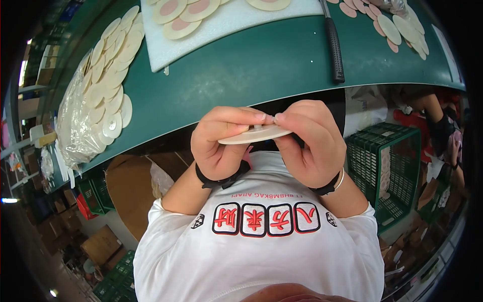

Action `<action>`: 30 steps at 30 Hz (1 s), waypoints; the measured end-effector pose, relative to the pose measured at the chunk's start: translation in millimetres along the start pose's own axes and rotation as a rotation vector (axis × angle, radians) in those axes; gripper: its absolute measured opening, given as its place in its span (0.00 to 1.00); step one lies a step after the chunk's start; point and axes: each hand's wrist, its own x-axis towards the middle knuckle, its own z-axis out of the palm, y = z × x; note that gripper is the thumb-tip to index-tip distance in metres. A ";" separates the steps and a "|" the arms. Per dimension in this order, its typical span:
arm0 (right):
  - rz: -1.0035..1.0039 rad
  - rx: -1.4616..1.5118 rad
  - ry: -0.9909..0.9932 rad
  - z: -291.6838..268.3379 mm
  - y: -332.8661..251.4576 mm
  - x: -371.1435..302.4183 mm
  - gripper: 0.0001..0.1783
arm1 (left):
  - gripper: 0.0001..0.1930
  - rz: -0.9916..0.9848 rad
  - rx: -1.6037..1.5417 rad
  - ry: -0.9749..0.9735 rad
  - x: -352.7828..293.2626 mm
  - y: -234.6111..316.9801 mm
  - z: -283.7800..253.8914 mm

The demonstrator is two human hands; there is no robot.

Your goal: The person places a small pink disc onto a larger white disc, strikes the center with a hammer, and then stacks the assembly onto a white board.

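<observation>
A thin cream-coloured disc [255, 135] is held nearly edge-on in front of my chest, just off the table's near edge. My left hand [221, 141] pinches its left side, fingers closed above and below the rim. At the disc's right side my right hand [316, 141] is also closed, its fingertips meeting those of the left hand over the middle. Between the fingertips a small pale nub [258, 127] stands on top of the disc; the fingers partly hide it, and I cannot make out what it is.
On the green table [241, 65] lies a white foam sheet [216, 31] with cream discs bearing pink centres. Many plain discs [116, 55] spill from a clear plastic bag [75, 126] at left. A black-handled tool [334, 50] lies at right. A green crate [392, 171] stands below; another person sits beyond.
</observation>
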 end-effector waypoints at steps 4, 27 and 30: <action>-0.022 0.053 0.044 3.9 5.8 -7.6 0.20 | 0.11 0.004 0.018 0.032 0.2 0.6 1.5; 0.661 0.553 0.031 7.7 12.1 -12.0 0.05 | 0.07 -0.698 0.104 0.209 7.8 27.8 10.5; 0.751 0.724 -0.041 -0.2 6.7 -4.9 0.04 | 0.07 -0.637 0.151 0.140 9.0 25.6 4.5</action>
